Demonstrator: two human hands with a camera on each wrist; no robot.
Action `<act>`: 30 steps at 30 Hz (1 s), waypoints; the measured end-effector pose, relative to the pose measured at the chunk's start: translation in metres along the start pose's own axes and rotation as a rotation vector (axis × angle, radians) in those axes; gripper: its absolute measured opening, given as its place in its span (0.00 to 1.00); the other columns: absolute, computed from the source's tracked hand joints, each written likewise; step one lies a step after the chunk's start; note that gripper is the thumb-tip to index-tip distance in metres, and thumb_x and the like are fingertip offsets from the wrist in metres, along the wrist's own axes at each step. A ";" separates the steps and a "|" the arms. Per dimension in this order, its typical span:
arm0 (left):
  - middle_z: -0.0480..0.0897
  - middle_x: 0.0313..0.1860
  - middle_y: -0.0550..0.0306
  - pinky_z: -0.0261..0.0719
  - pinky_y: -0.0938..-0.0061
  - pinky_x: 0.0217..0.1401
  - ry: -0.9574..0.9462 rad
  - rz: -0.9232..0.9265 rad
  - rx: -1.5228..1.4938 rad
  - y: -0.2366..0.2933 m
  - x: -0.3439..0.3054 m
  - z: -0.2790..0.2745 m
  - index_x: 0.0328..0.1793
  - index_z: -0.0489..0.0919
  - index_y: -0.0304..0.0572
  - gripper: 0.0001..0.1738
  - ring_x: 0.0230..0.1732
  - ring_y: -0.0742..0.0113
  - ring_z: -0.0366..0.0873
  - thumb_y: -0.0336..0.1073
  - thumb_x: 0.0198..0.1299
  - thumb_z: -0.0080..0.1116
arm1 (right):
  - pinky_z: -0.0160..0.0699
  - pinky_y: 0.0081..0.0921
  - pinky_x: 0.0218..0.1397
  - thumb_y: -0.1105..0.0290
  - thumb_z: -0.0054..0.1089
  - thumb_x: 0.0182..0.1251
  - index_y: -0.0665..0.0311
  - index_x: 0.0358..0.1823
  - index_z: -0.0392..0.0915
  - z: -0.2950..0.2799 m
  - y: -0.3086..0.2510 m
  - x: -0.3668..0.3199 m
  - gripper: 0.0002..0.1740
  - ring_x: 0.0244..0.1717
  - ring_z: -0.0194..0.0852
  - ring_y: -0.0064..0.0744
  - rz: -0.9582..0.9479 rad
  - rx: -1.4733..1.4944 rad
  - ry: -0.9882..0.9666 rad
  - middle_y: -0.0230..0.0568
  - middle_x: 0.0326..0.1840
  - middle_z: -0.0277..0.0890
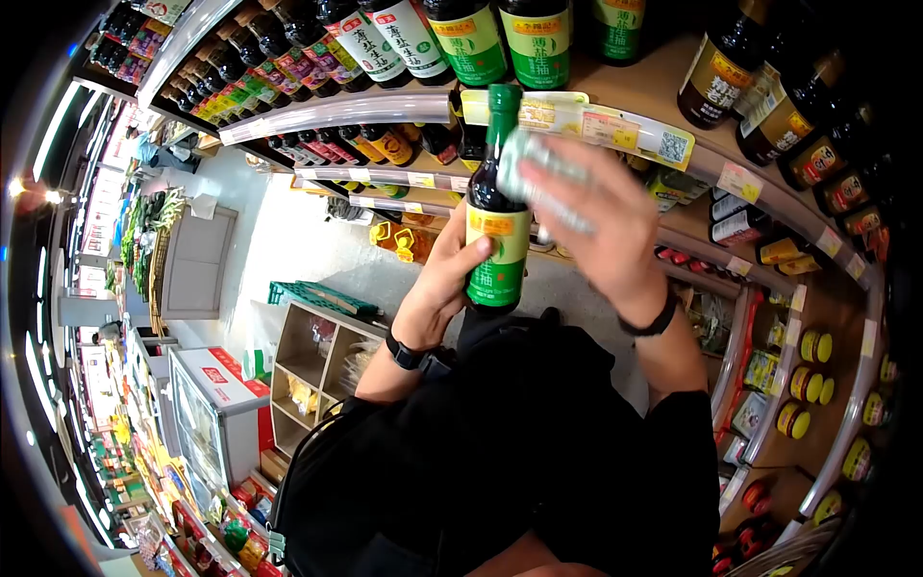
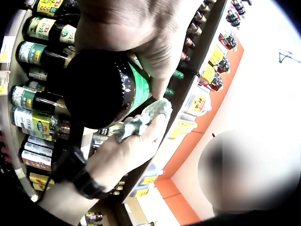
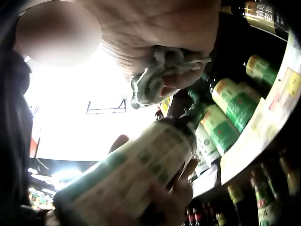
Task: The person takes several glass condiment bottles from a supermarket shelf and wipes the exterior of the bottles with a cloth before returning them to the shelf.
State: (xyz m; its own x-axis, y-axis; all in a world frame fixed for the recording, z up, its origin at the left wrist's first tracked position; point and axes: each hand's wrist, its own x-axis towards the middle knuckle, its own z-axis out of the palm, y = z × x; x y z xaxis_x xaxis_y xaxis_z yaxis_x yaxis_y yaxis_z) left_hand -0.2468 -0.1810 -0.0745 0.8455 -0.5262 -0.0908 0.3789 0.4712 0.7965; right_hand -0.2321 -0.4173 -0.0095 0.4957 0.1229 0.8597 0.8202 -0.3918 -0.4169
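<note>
A dark sauce bottle point(image 1: 496, 240) with a green cap and a green-and-yellow label stands nearly upright in the left hand point(image 1: 444, 274), whose thumb lies across the label. The right hand point(image 1: 601, 221), blurred in the head view, holds a crumpled pale green cloth point(image 1: 538, 178) beside the bottle's neck. In the left wrist view the bottle's dark base point(image 2: 96, 89) faces the camera, with the cloth point(image 2: 146, 118) close to its side. The right wrist view shows the cloth point(image 3: 162, 77) bunched in the curled right hand point(image 3: 160, 28), above the bottle point(image 3: 131, 172).
Curved shelves hold rows of sauce bottles point(image 1: 466, 48) in front, with price tags point(image 1: 611, 130) along the edge. More bottles point(image 1: 716, 77) stand at the right, above jars point(image 1: 815, 346). A wooden rack point(image 1: 306, 356) and a white freezer point(image 1: 207, 385) are at the left.
</note>
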 end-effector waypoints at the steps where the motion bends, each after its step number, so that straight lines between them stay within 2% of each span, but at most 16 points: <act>1: 0.80 0.76 0.49 0.76 0.64 0.80 0.036 0.195 0.576 0.000 0.008 0.019 0.92 0.62 0.36 0.52 0.75 0.60 0.78 0.42 0.69 0.81 | 0.95 0.35 0.59 0.77 0.79 0.65 0.57 0.64 0.93 -0.010 0.014 0.033 0.24 0.57 0.94 0.46 0.026 -0.017 -0.035 0.44 0.67 0.89; 5: 0.80 0.75 0.47 0.74 0.65 0.80 0.018 0.223 0.590 -0.007 0.008 0.018 0.90 0.62 0.31 0.53 0.75 0.62 0.77 0.38 0.67 0.82 | 0.95 0.34 0.57 0.76 0.80 0.65 0.59 0.62 0.93 -0.005 0.016 0.031 0.23 0.54 0.94 0.43 -0.034 -0.096 -0.008 0.42 0.65 0.89; 7: 0.80 0.75 0.47 0.76 0.65 0.79 0.141 0.271 0.656 -0.011 0.007 0.020 0.90 0.62 0.30 0.53 0.75 0.61 0.77 0.37 0.66 0.83 | 0.97 0.33 0.57 0.75 0.82 0.62 0.58 0.61 0.93 -0.002 0.011 0.019 0.23 0.54 0.95 0.40 -0.097 -0.297 -0.110 0.41 0.65 0.89; 9: 0.80 0.76 0.46 0.77 0.64 0.79 0.159 0.282 0.623 -0.015 0.008 0.010 0.90 0.63 0.31 0.53 0.75 0.61 0.78 0.37 0.66 0.83 | 1.00 0.30 0.55 0.72 0.82 0.62 0.56 0.63 0.93 0.009 0.006 -0.002 0.25 0.54 0.95 0.38 -0.119 -0.254 -0.137 0.42 0.68 0.88; 12: 0.78 0.77 0.45 0.77 0.62 0.80 0.185 0.446 0.961 -0.010 0.007 0.004 0.90 0.64 0.34 0.53 0.76 0.57 0.78 0.33 0.63 0.82 | 0.99 0.31 0.53 0.72 0.81 0.63 0.58 0.64 0.92 0.009 -0.010 -0.027 0.25 0.53 0.95 0.39 -0.112 -0.200 -0.240 0.42 0.69 0.87; 15: 0.77 0.78 0.45 0.75 0.61 0.81 0.209 0.472 1.037 -0.014 0.006 -0.006 0.90 0.65 0.34 0.53 0.78 0.56 0.77 0.32 0.61 0.82 | 0.97 0.33 0.52 0.72 0.80 0.61 0.59 0.62 0.93 0.002 -0.020 -0.039 0.25 0.54 0.93 0.40 -0.077 -0.112 -0.296 0.43 0.69 0.86; 17: 0.76 0.77 0.46 0.73 0.62 0.82 0.157 0.454 0.916 -0.014 0.006 -0.005 0.89 0.64 0.33 0.54 0.78 0.56 0.76 0.32 0.60 0.83 | 0.96 0.34 0.55 0.73 0.79 0.62 0.59 0.60 0.93 -0.010 -0.030 -0.034 0.23 0.59 0.90 0.45 -0.160 -0.276 -0.408 0.43 0.67 0.86; 18: 0.76 0.77 0.45 0.73 0.62 0.82 0.167 0.451 0.917 -0.014 0.004 -0.007 0.89 0.64 0.32 0.54 0.78 0.55 0.75 0.34 0.60 0.84 | 0.95 0.36 0.62 0.73 0.78 0.63 0.61 0.62 0.93 -0.013 -0.032 -0.029 0.23 0.64 0.88 0.49 -0.194 -0.310 -0.370 0.45 0.66 0.87; 19: 0.76 0.77 0.44 0.73 0.61 0.83 0.177 0.452 0.920 -0.014 0.003 -0.007 0.89 0.63 0.32 0.55 0.78 0.55 0.75 0.35 0.60 0.84 | 0.95 0.36 0.62 0.73 0.78 0.63 0.61 0.62 0.93 -0.014 -0.031 -0.025 0.23 0.64 0.88 0.49 -0.190 -0.318 -0.369 0.45 0.66 0.87; 22: 0.75 0.76 0.43 0.71 0.58 0.84 0.180 0.485 0.890 -0.014 0.001 -0.007 0.88 0.63 0.31 0.59 0.77 0.53 0.75 0.42 0.57 0.88 | 0.94 0.44 0.71 0.73 0.78 0.64 0.68 0.65 0.91 -0.023 -0.022 -0.003 0.26 0.70 0.86 0.51 -0.245 -0.302 -0.131 0.53 0.66 0.86; 25: 0.74 0.73 0.43 0.71 0.58 0.82 0.172 0.519 0.961 -0.013 -0.001 -0.005 0.88 0.64 0.31 0.60 0.75 0.52 0.75 0.45 0.55 0.89 | 0.92 0.45 0.67 0.82 0.79 0.58 0.68 0.62 0.92 -0.037 -0.020 0.025 0.27 0.65 0.89 0.56 -0.194 -0.218 -0.016 0.55 0.67 0.88; 27: 0.73 0.72 0.44 0.71 0.59 0.82 0.156 0.527 0.889 -0.015 -0.002 -0.006 0.88 0.64 0.31 0.61 0.74 0.51 0.75 0.46 0.55 0.89 | 0.90 0.45 0.67 0.85 0.76 0.58 0.69 0.61 0.92 -0.043 -0.022 0.034 0.26 0.63 0.89 0.56 -0.158 -0.188 -0.037 0.56 0.68 0.88; 30: 0.74 0.71 0.43 0.73 0.58 0.80 0.161 0.624 1.051 -0.006 -0.003 -0.015 0.87 0.66 0.32 0.60 0.73 0.50 0.76 0.46 0.53 0.90 | 0.88 0.45 0.67 0.84 0.75 0.59 0.69 0.59 0.92 -0.044 -0.019 0.038 0.24 0.63 0.89 0.55 -0.070 -0.037 -0.142 0.57 0.66 0.87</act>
State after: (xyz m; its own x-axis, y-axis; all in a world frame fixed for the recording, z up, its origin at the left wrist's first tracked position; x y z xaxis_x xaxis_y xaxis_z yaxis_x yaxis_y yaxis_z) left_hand -0.2459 -0.1715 -0.0884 0.8382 -0.2867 0.4640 -0.5300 -0.2274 0.8169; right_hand -0.2412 -0.4456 0.0442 0.4751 0.2777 0.8350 0.8445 -0.4106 -0.3439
